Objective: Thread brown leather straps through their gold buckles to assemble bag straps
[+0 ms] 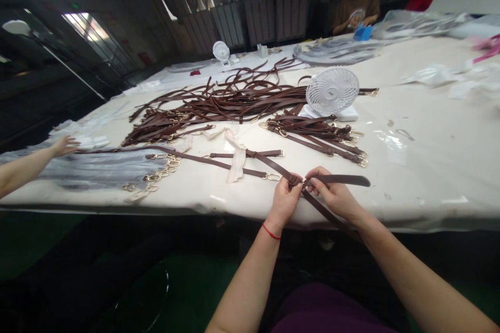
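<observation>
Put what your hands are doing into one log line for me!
left hand: holds brown strap | right hand: holds brown strap | nearby: white fan

We saw a dk brown strap (339, 180), smooth w/ soft sheen, prob. leather or faux leather. Shiny gold-tone metal rings (167, 169). Matt, creased cream cloth strip (234, 158). White plastic fan (332, 91), fairly matt. Glossy clear plastic sheeting (336, 51). Pale matt cloth table cover (429, 166).

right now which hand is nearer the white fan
Right. The right hand is closer, almost straight below the white fan in view, on its near side. The left hand is farther off, below and to the fan's left. Both pinch a brown strap.
</observation>
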Available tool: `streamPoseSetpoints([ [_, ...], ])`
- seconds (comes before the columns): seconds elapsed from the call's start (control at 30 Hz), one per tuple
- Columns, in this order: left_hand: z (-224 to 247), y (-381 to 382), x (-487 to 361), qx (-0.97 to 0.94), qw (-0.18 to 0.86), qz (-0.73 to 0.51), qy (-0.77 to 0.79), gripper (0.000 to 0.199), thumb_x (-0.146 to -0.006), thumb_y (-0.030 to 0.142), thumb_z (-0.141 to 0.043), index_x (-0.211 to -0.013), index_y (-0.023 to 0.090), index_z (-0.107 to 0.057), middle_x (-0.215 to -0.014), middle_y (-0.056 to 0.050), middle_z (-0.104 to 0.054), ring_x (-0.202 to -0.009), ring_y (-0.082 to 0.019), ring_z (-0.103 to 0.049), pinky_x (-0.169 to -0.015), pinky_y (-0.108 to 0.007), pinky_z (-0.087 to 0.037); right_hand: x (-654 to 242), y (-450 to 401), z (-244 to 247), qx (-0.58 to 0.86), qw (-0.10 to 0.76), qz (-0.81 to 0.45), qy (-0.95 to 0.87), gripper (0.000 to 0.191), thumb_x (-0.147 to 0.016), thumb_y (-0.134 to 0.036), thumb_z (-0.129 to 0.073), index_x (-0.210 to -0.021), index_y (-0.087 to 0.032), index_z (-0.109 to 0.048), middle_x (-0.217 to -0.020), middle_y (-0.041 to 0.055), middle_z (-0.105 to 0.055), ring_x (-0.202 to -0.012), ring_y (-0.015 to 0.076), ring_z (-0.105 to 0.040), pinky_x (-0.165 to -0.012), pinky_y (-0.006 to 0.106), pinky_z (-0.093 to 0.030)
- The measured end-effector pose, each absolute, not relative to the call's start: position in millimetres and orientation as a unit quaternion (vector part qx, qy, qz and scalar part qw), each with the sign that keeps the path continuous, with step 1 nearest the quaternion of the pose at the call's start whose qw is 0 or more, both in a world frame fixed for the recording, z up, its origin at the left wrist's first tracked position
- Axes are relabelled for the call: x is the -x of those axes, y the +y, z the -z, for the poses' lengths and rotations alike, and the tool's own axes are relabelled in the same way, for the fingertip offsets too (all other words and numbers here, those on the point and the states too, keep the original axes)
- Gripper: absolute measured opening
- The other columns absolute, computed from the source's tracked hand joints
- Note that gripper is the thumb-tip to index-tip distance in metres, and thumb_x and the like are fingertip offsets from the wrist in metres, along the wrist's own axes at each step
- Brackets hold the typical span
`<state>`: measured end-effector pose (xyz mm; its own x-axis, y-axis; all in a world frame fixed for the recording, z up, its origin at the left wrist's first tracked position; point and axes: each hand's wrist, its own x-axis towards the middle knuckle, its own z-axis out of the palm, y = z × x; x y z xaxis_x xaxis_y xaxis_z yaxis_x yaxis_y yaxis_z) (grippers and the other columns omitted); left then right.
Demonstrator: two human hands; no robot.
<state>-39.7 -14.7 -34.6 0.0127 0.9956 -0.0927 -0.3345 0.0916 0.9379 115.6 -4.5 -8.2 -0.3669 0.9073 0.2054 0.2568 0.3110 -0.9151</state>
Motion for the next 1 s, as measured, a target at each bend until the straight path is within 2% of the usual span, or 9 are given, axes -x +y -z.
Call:
streamPoseSetpoints([
  [0.13, 36.6, -14.8, 39.7, -0.422, 0.579, -0.547, 0.433, 0.021, -0.073, 0.023, -0.072, -0.091, 0.017, -0.061, -0.075, -0.002, -0.055, -0.067, -0.013, -0.05, -0.061, -0.023, -0.041, -120.0, -0.2, 2.3, 0.407, 0.353, -0.398, -0.743, 0.015, -0.097, -0.03, -0.04, -0.099, -0.022, -0.053, -0.073, 0.0006, -0.057, -0.069, 0.0179, -0.056, -0.067, 0.03, -0.045],
  [0.33, 38.6, -14.2, 38.9, -0.42, 0.573, -0.552, 0.437, 0.022, -0.072, 0.022, -0.073, -0.09, 0.017, -0.061, -0.075, -0.002, -0.056, -0.07, -0.014, -0.051, -0.063, -0.025, -0.042, -119.4, 6.2, -9.6, 0.4, 0.315, -0.379, -0.773, 0.014, -0.095, -0.024, -0.042, -0.096, -0.021, -0.055, -0.072, 0.0004, -0.059, -0.066, 0.0167, -0.056, -0.065, 0.029, -0.043],
  [0.57, 37.9, -14.6, 38.8, -0.436, 0.561, -0.55, 0.439, 0.018, -0.074, 0.023, -0.071, -0.088, 0.017, -0.061, -0.075, -0.003, -0.058, -0.068, -0.015, -0.051, -0.062, -0.025, -0.04, -113.5, 11.2, -8.8, 0.397, 0.318, -0.385, -0.77, 0.017, -0.094, -0.028, -0.044, -0.096, -0.018, -0.057, -0.075, 0.0034, -0.062, -0.067, 0.0188, -0.059, -0.066, 0.03, -0.045],
  [0.77, 36.1, -14.9, 39.7, -0.501, 0.512, -0.539, 0.442, 0.004, -0.081, 0.019, -0.06, -0.084, 0.017, -0.061, -0.076, -0.004, -0.059, -0.067, -0.014, -0.05, -0.063, -0.025, -0.039, -106.1, 21.3, -14.7, 0.412, 0.264, -0.343, -0.801, 0.01, -0.089, -0.023, -0.048, -0.09, -0.02, -0.057, -0.074, 0.0035, -0.063, -0.068, 0.0199, -0.058, -0.065, 0.029, -0.042],
  [0.87, 35.0, -13.5, 41.6, -0.48, 0.548, -0.542, 0.419, 0.015, -0.076, 0.018, -0.064, -0.091, 0.017, -0.062, -0.082, -0.004, -0.061, -0.07, -0.014, -0.052, -0.063, -0.024, -0.039, -99.6, 31.1, -20.5, 0.412, 0.234, -0.344, -0.811, 0.005, -0.083, -0.026, -0.059, -0.084, -0.021, -0.057, -0.068, 0.0007, -0.061, -0.062, 0.0181, -0.054, -0.059, 0.027, -0.038],
  [1.0, 35.3, -12.0, 44.7, -0.406, 0.623, -0.557, 0.369, 0.038, -0.075, 0.021, -0.067, -0.111, 0.017, -0.057, -0.086, -0.003, -0.061, -0.064, -0.01, -0.049, -0.056, -0.021, -0.035, -89.2, 45.0, -30.0, 0.377, 0.256, -0.477, -0.752, 0.02, -0.079, -0.036, -0.065, -0.072, -0.019, -0.057, -0.058, -0.0029, -0.052, -0.055, 0.0141, -0.048, -0.052, 0.025, -0.034],
])
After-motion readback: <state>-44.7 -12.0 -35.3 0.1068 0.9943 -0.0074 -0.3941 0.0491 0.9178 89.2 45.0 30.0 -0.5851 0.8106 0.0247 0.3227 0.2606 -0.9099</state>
